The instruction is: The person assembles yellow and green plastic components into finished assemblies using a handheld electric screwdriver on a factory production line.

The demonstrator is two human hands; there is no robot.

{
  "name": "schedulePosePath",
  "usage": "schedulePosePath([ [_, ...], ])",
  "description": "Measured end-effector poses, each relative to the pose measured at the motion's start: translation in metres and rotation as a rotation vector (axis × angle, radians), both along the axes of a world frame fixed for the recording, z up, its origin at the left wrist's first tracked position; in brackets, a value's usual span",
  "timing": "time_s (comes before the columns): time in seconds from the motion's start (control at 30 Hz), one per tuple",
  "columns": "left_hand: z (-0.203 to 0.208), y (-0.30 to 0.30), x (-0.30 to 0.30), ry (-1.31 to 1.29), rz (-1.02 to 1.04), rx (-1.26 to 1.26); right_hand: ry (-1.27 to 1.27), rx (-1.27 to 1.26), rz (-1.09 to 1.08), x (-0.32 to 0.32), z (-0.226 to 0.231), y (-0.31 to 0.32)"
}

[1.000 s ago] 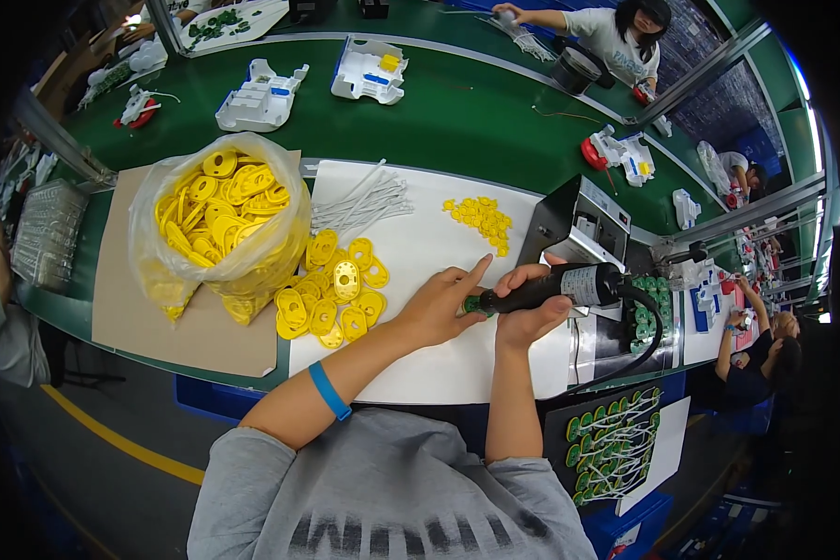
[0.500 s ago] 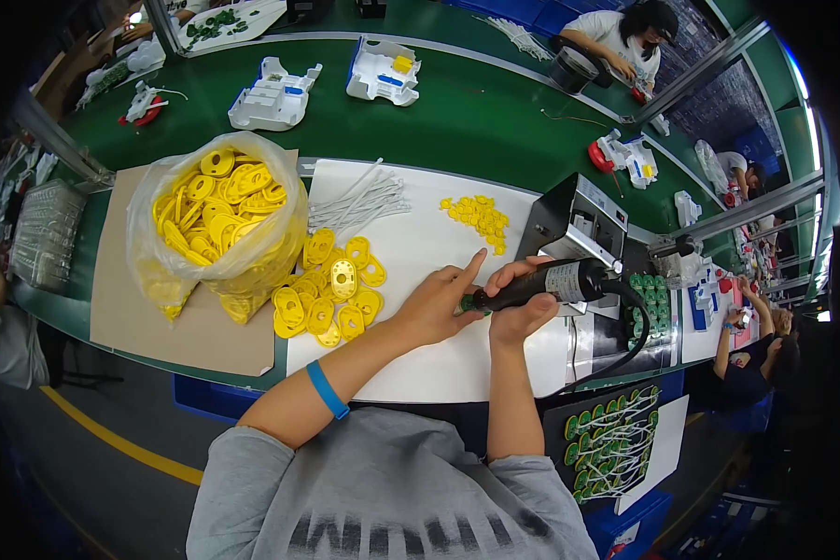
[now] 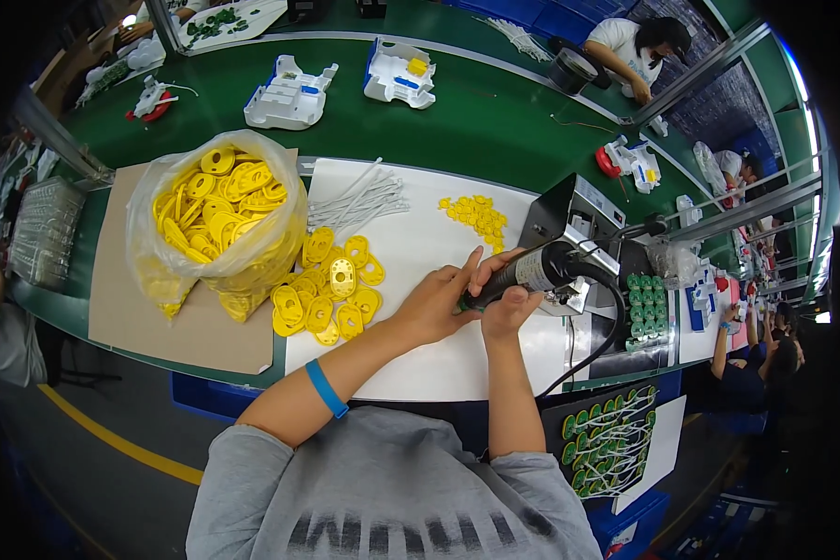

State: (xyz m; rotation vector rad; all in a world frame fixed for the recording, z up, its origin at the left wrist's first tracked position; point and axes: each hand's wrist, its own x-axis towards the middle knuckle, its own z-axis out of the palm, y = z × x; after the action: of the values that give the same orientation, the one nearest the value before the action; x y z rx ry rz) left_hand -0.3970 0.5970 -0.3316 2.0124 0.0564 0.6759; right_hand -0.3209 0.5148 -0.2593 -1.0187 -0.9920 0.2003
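My right hand (image 3: 506, 313) is wrapped round a black electric screwdriver (image 3: 530, 271), tilted with its tip down to the left and its cord at the upper right. My left hand (image 3: 431, 308) is closed at that tip, pinching a small green piece (image 3: 464, 301) mostly hidden by the fingers; its index finger reaches along the tool. Left of my hands lies a loose pile of yellow oval plates (image 3: 349, 319). Small yellow parts (image 3: 476, 220) are heaped beyond my hands, with white cable ties or wires (image 3: 359, 201) to their left. All lie on a white sheet (image 3: 411, 366).
A clear bag (image 3: 285, 247) of yellow plates stands on cardboard (image 3: 117, 299) at left. At right are a metal box (image 3: 577, 224), green circuit boards (image 3: 646, 303), and a black panel (image 3: 553, 415) of wired boards. White housings (image 3: 289, 96) sit on the green belt (image 3: 191, 103). Other people work beyond.
The screwdriver has tilted and its back end has shifted left and up, with my right hand moving slightly left. My left hand stays nearly still. White housings on the belt have moved right.
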Motion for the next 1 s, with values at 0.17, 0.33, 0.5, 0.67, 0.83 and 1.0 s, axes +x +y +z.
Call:
schedulePosePath([
  [0.17,0.011,0.002,-0.004,0.041,-0.030,-0.010,-0.015,-0.066,-0.188,0.004,0.001,-0.005],
  [0.33,0.011,-0.001,-0.002,-0.108,-0.060,0.024,-0.067,0.063,-0.247,0.018,0.027,-0.031],
  [0.5,0.010,-0.004,-0.002,-0.196,-0.006,0.169,-0.299,-0.199,-0.533,0.027,0.038,-0.068],
  [0.67,0.024,0.000,-0.009,-0.196,-0.080,0.107,-0.643,-0.199,-1.108,0.009,0.040,-0.085],
  [0.83,0.037,-0.007,-0.016,-0.122,-0.014,-0.129,-0.806,-0.094,-0.761,-0.025,0.037,-0.072],
  [1.0,0.019,0.019,-0.030,-0.010,-0.187,-0.270,-0.862,-0.508,-0.361,-0.074,0.059,0.030],
])
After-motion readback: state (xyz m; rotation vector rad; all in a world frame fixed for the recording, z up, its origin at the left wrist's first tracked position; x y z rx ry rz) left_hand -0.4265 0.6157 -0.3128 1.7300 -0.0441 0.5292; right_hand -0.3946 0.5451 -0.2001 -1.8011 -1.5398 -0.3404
